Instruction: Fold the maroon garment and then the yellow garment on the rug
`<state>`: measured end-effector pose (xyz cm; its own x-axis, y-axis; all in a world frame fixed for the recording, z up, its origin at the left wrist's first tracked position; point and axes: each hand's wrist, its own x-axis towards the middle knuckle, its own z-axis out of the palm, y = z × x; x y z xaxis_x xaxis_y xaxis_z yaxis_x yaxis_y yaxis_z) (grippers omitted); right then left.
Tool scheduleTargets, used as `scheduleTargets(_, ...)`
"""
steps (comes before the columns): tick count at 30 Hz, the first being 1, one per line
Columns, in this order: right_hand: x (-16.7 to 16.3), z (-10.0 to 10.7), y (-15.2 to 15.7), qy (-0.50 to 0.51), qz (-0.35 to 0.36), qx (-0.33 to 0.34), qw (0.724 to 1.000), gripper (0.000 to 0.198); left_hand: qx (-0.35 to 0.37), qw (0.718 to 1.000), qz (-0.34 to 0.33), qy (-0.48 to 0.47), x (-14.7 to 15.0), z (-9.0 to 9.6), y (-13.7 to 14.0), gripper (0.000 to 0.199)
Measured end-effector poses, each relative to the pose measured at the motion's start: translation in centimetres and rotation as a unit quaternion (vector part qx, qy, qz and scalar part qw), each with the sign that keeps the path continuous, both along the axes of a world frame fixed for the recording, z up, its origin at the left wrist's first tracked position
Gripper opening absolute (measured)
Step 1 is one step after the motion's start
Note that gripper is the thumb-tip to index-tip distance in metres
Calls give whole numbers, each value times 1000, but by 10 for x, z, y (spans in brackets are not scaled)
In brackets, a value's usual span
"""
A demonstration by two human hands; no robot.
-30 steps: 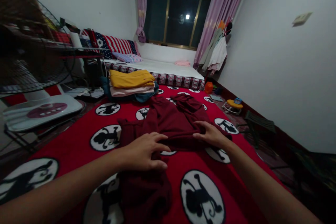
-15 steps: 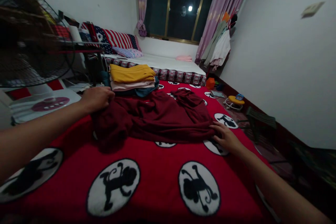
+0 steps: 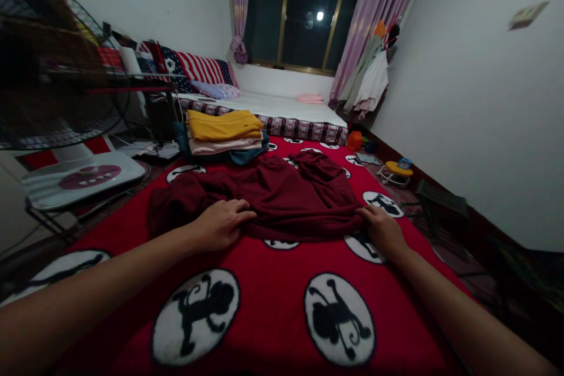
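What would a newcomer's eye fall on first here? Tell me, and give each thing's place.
Probably the red blanket across the foreground, with its bold black figures in white ovals. Next, the rumpled maroon garment on it at mid-picture, with the left hand at its near edge and the right hand at its right end. Behind, left of centre, yellow cloth tops a folded pile.

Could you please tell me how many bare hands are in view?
2. The bare left hand is on the near edge of the dark red cloth garment, left of its middle; the bare right hand is at its right end. No other shows.
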<state>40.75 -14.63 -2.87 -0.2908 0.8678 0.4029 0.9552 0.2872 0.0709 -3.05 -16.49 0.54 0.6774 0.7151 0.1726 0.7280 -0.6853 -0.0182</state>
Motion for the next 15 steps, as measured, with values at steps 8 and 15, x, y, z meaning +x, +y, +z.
scheduleTargets(8,5,80,-14,16,-27,32,999,37,8,998,45,-31,-4,59,23,38)
scheduleTargets(15,18,89,-85,186,-47,67,979,25,-199,968,68,-136,-41,104,-25,35)
